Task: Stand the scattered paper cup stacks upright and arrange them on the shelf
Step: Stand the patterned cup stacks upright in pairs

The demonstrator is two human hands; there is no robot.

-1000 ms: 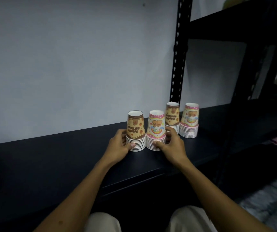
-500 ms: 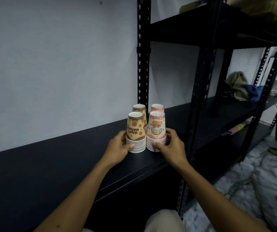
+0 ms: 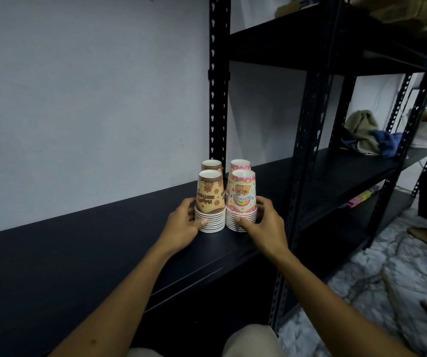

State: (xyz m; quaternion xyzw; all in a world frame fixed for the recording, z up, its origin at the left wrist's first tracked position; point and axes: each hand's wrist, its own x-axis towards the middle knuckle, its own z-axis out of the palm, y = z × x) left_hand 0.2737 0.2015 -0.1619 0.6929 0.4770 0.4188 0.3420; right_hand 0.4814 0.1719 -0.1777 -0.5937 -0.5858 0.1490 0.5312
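Left hand (image 3: 181, 222) on brown stack (image 3: 210, 202)

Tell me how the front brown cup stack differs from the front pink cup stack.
The front brown stack has a brown band and orange print; the front pink stack has a pink dotted band and rainbow print. The left hand holds the brown one, the right hand the pink. Both stand mouth-down, side by side on the shelf.

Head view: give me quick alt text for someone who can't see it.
Four upside-down paper cup stacks stand clustered on a black shelf; the left hand cups the front brown stack, the right hand the front pink stack. A brown and a pink stack stand behind.
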